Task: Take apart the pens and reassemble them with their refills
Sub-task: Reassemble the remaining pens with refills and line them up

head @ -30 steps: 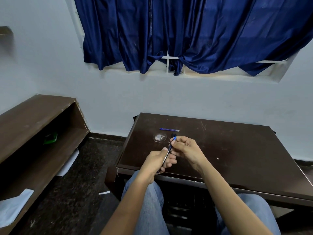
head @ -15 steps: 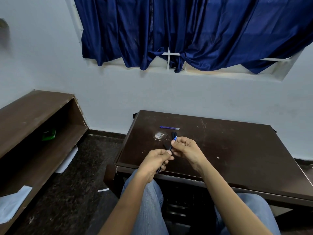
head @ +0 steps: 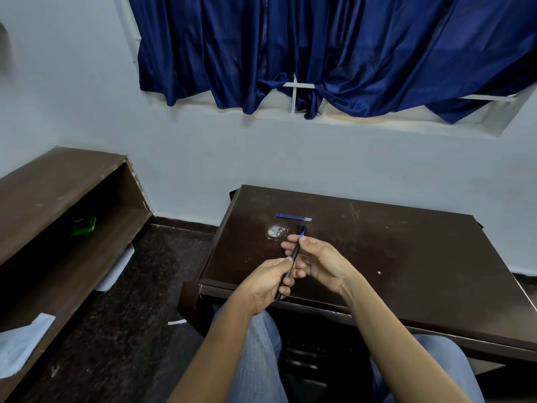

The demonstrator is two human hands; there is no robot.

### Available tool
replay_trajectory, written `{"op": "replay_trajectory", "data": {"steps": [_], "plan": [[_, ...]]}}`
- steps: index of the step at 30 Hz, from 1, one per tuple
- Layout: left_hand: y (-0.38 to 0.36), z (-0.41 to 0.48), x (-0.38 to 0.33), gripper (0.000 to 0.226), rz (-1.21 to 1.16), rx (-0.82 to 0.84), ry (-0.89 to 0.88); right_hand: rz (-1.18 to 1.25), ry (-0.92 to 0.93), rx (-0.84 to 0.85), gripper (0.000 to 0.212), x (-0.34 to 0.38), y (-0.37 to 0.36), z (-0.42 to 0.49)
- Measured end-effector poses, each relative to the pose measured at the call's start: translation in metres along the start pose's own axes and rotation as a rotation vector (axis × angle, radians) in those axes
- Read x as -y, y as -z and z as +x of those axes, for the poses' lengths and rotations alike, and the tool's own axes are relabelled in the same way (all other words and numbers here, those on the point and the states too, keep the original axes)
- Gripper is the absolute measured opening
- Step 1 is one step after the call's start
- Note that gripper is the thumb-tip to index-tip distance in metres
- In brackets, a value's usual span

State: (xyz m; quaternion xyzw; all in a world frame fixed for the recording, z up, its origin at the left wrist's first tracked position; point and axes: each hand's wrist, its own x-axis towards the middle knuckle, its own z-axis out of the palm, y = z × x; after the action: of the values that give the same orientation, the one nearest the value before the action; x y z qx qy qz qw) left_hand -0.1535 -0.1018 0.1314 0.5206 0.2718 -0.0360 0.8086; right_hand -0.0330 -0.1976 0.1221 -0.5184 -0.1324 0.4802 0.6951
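Note:
A black pen barrel (head: 293,258) slants up between both hands over the near left part of the dark table (head: 406,257). My left hand (head: 268,282) grips its lower half. My right hand (head: 319,261) pinches the blue tip of a refill (head: 302,234) sticking out of the barrel's top end. A loose blue refill (head: 293,217) lies on the table farther back. Two small black pen parts (head: 302,228) lie just beyond my right fingers.
A round whitish smear (head: 276,231) marks the table beside the parts. A brown shelf unit (head: 58,216) stands at the left with a green object (head: 84,226) inside. My knees in jeans (head: 261,344) are under the table edge.
My right hand has opened its fingers more while still pinching the blue tip. The barrel stands a little steeper. The view has tilted slightly.

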Motion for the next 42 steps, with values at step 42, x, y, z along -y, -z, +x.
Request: {"op": "replay_trajectory", "data": {"steps": [42], "plan": [[0.064, 0.109, 0.046, 0.027, 0.64, -0.49, -0.086, -1.272, -0.022, -0.479, 0.032, -0.057, 0.048, 0.14]]}}
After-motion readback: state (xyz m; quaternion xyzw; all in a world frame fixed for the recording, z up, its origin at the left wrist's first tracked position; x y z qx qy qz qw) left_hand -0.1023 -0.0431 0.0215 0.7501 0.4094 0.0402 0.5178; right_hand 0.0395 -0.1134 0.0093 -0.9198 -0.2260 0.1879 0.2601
